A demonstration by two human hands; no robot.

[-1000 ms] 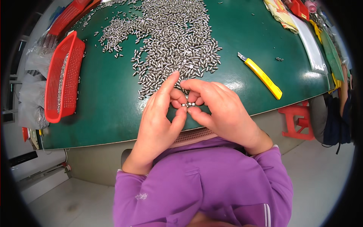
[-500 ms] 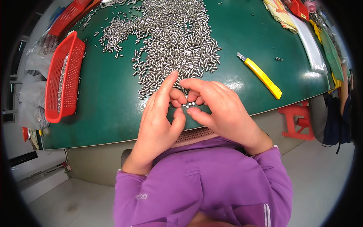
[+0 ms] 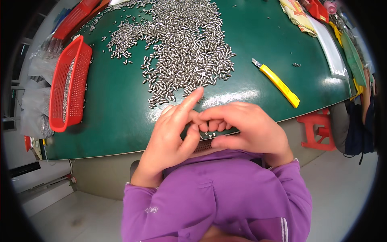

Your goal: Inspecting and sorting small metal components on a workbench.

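A few small silvery metal pins (image 3: pixel 210 134) lie at the near edge of the green table (image 3: pixel 117 109), between my two hands. My left hand (image 3: pixel 169 135) is open, its index finger stretched forward, its thumb apart and its other fingers bent beside the pins. From the right, my right hand (image 3: pixel 256 125) curves its fingers behind the same pins, thumb held apart. The fingertips of both hands nearly meet. Just below the table edge shows part of a pinkish perforated basket (image 3: pixel 203 146). Beyond my hands spreads a large heap of similar pins (image 3: pixel 189 44).
At the left stands a red perforated basket (image 3: pixel 78 84) with pins inside, beside clear plastic bags (image 3: pixel 38 101). A yellow utility knife (image 3: pixel 280 86) lies at the right, its blade out. A few dark little pieces (image 3: pixel 296 64) sit farther right. A red stool (image 3: pixel 316 131) is under the table.
Both hands have come nearer to me and slightly right, and the pins between them have moved from the tabletop to its near edge.
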